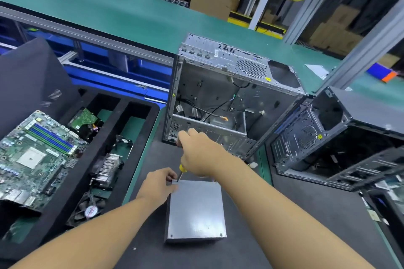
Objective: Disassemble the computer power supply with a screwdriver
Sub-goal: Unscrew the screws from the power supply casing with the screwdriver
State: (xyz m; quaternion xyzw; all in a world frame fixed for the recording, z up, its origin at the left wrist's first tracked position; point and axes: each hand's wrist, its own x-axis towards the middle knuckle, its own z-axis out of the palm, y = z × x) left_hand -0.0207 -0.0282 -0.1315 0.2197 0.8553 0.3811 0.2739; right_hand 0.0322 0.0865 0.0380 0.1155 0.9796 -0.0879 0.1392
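Your right hand (197, 155) curls round the one screwdriver (180, 172), hiding most of it; tip at the 11 o'clock corner of the one supply (196, 209), at 6 o'clock; your left hand (157, 185) pinches that corner.

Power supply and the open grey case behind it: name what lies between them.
Head view: the right hand gripping the yellow-handled screwdriver sits over that stretch; beneath it, dark mat shows between power supply and case.

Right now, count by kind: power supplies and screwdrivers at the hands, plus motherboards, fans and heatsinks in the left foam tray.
power supply: 1
screwdriver: 1
motherboard: 1
fan: 1
heatsink: 1
Total: 5
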